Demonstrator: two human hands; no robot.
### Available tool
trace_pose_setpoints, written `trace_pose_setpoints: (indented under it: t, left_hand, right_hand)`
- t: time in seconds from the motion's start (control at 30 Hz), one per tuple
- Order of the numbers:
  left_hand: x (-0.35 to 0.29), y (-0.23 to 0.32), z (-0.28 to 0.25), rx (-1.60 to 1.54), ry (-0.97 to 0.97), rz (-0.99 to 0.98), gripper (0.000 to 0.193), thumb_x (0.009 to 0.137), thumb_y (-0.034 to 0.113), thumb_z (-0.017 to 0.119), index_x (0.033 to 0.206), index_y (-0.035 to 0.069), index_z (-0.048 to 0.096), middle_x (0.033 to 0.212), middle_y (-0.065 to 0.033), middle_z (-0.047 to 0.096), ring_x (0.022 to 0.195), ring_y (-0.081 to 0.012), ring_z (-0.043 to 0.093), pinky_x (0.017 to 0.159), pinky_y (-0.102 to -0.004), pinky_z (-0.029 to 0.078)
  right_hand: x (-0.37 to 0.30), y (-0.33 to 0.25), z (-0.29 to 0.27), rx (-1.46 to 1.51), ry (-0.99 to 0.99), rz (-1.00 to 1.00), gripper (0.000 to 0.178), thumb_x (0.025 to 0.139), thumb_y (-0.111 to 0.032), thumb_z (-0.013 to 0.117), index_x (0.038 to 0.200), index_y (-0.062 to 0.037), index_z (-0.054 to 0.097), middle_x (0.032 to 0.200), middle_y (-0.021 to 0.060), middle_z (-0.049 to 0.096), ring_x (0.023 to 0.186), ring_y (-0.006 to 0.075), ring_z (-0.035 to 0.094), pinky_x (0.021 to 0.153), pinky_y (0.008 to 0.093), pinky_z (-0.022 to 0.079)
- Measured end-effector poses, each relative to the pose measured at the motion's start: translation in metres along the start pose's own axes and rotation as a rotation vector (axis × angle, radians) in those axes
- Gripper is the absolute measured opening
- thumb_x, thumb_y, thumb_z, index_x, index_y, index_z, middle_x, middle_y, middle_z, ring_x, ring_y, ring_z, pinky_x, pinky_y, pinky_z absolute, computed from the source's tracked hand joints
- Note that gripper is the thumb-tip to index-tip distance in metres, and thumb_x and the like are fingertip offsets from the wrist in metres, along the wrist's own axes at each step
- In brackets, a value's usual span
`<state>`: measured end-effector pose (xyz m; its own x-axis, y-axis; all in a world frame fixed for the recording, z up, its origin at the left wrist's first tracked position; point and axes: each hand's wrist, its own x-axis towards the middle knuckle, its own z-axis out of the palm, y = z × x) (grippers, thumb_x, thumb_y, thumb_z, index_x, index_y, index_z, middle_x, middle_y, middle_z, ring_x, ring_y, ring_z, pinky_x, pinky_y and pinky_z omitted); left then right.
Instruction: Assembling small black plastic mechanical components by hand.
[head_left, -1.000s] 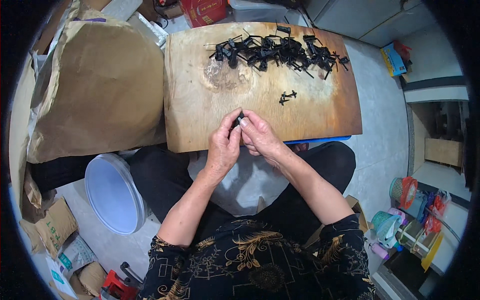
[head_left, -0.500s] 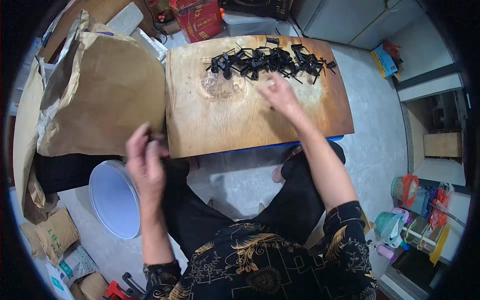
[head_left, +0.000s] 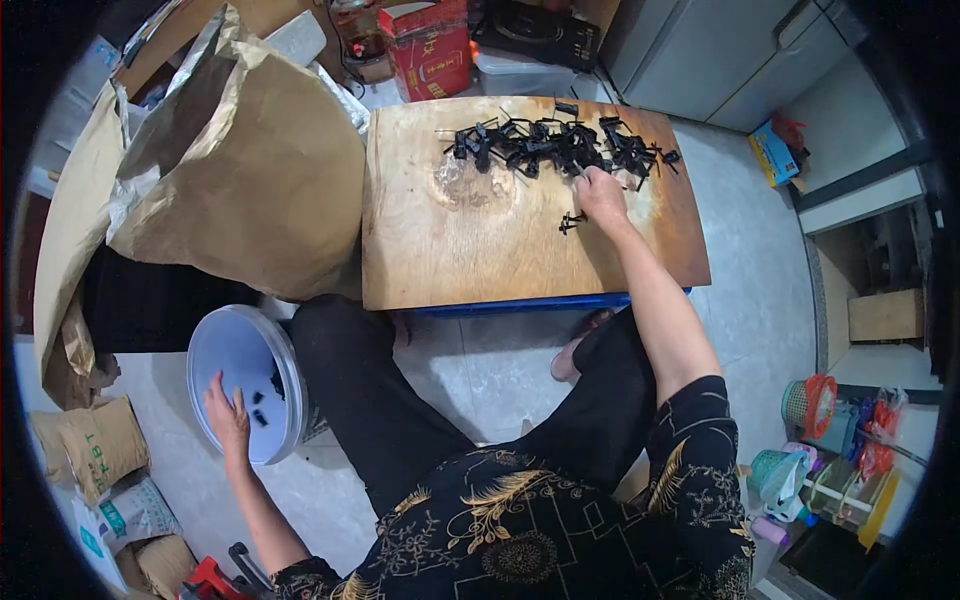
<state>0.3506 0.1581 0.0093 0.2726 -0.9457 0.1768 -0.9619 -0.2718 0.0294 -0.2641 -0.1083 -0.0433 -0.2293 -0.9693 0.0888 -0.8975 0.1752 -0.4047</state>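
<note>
My left hand (head_left: 228, 418) is over the white bucket (head_left: 232, 335) on the floor at the left, its fingers spread and holding nothing. Just beside those fingertips, several small black pieces (head_left: 260, 416) show against the bucket's inside; whether they are falling or lying there I cannot tell. At the near edge of a pile of black plastic parts with thin stems (head_left: 535, 145), my right hand (head_left: 604, 200) has its fingers closed. Something small and pale shows at its fingertips, too unclear to name. One separate black part (head_left: 571, 222) sits on the wooden board (head_left: 450, 255), left of this hand.
A large brown paper sack (head_left: 250, 190) with an open, crumpled mouth stands left of the board. Behind the board are a red box (head_left: 430, 55) and a clear plastic tub (head_left: 525, 75). My knees are under its near edge. Baskets (head_left: 800, 405) stand at the right.
My left hand has gone from beside the board down to the bucket and opened; black pieces now show there. My right hand is now against the pile, and a separate part lies near it.
</note>
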Motion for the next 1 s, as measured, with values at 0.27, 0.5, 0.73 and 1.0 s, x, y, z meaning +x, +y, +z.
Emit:
trace_pose_setpoints:
  t: [0.27,0.5,0.73,1.0]
  left_hand:
    - [0.056,0.247,-0.076,-1.327,-0.176,0.105,0.036,0.087,0.004,0.049,0.123,0.002,0.045,0.107,-0.0097,0.055,0.088,-0.0146,0.057,0.072,-0.0235,0.046]
    - [0.071,0.367,-0.018,-2.005,-1.120,-0.089,0.044,0.085,0.019,0.062,0.120,0.001,0.040,0.102,-0.0128,0.058,0.078,-0.0170,0.063,0.061,-0.0221,0.050]
    - [0.064,0.378,0.010,-2.216,-1.183,-0.150,0.031,0.084,0.014,0.063,0.107,0.004,0.045,0.092,-0.0112,0.063,0.075,-0.0154,0.065,0.058,-0.0199,0.052]
    - [0.057,0.379,0.013,-1.971,-0.904,-0.100,0.034,0.083,0.006,0.063,0.110,0.008,0.043,0.084,-0.0095,0.061,0.068,-0.0151,0.063,0.056,-0.0208,0.052]
  right_hand:
    - [-0.049,-0.025,-0.022,0.737,-0.342,0.179,0.015,0.085,-0.022,0.053,0.076,-0.0105,0.054,0.055,-0.0042,0.043,0.039,0.0051,0.036,0.034,0.0222,0.026]
    - [-0.129,-0.094,-0.047,1.222,-0.519,0.023,0.012,0.091,-0.023,0.053,0.086,-0.0120,0.053,0.056,-0.0058,0.043,0.041,0.0015,0.031,0.036,0.0179,0.023]
    - [-0.146,-0.088,-0.042,1.196,-0.571,-0.125,0.012,0.093,-0.021,0.050,0.094,-0.0101,0.053,0.061,-0.0075,0.042,0.050,0.0008,0.034,0.042,0.0165,0.026]
    - [-0.149,-0.087,-0.035,0.994,-0.380,-0.171,0.019,0.095,-0.019,0.045,0.104,-0.0027,0.051,0.062,-0.0038,0.040,0.053,0.0054,0.038,0.047,0.0212,0.033]
